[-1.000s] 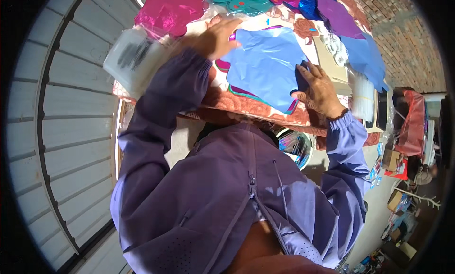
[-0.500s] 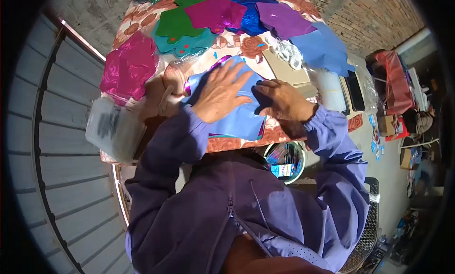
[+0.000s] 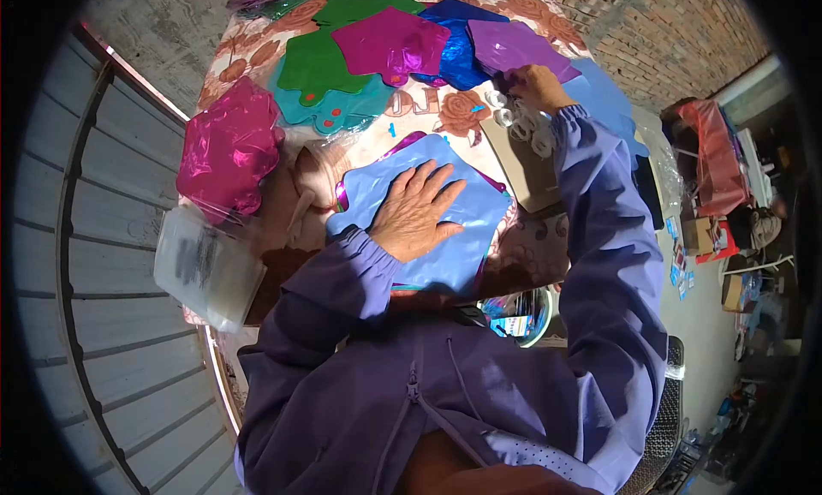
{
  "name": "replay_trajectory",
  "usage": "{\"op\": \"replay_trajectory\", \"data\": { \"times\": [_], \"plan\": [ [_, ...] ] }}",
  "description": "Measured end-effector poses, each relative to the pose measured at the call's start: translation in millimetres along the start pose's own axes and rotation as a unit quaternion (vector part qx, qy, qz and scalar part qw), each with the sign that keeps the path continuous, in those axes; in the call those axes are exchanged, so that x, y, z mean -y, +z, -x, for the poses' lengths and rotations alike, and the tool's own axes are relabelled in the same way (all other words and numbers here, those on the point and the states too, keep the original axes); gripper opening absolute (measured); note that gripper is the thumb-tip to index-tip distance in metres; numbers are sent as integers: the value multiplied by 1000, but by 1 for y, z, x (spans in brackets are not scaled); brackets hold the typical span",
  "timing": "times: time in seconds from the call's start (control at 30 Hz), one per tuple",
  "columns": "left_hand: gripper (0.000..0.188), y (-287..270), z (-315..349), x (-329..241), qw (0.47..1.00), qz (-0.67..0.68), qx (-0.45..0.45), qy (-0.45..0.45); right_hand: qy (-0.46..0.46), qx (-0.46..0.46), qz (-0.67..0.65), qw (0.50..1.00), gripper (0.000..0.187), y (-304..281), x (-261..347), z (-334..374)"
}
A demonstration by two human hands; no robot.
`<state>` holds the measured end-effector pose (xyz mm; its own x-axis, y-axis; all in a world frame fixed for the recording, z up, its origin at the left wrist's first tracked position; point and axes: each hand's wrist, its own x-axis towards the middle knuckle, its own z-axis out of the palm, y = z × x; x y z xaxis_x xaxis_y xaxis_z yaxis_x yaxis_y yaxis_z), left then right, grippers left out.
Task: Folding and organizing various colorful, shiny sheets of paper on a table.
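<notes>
A flat light blue foil balloon (image 3: pixel 475 217) tops a small stack at the table's near edge, with purple and green edges peeking out beneath. My left hand (image 3: pixel 418 211) lies flat on it, fingers spread. Stretched out to the far right, my right hand (image 3: pixel 539 88) has its fingers bent together at the lower edge of a flat purple foil balloon (image 3: pixel 522 48); its fingertips are partly hidden. Just below that hand lie several white ribbon rolls (image 3: pixel 521 127). More light blue foil balloons (image 3: pixel 604 92) rest to its right, partly behind my sleeve.
Magenta (image 3: pixel 398 45), green (image 3: pixel 321 62), teal (image 3: pixel 342 105) and dark blue (image 3: pixel 454 41) foil balloons spread across the far side. A crinkled magenta pile (image 3: pixel 229 144) and a clear plastic box (image 3: pixel 205 264) stand at left. Right of the stack is a beige board (image 3: pixel 527 174); below the edge, a bucket (image 3: pixel 539 315).
My right hand has left the stack's right side and reached far right to the purple foil balloons. My left hand stays on the light blue one, shifted slightly nearer to me.
</notes>
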<state>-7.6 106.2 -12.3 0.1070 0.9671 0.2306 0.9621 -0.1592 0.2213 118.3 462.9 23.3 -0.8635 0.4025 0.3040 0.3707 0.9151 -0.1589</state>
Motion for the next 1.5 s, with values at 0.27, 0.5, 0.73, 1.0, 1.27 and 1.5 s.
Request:
{"op": "replay_trajectory", "data": {
  "times": [0.27,0.5,0.73,1.0,1.27,1.5],
  "plan": [
    [68,-1,-4,5,1000,21,-18,4,30,-14,216,976,17,22,-13,-1],
    [67,0,-9,10,999,19,-40,20,42,-67,173,982,15,11,-6,-7],
    [65,-3,-1,10,996,83,-12,23,158,-39,-167,973,11,9,-40,-11],
    [58,-90,-52,-7,991,116,-1,66,270,-94,-479,830,16,10,-45,-12],
    [52,-57,-193,24,995,91,14,33,282,-120,-479,823,11,3,-56,-9],
    [53,12,-263,48,975,197,-107,9,308,-105,-337,883,14,-6,-32,-9]
  ]
}}
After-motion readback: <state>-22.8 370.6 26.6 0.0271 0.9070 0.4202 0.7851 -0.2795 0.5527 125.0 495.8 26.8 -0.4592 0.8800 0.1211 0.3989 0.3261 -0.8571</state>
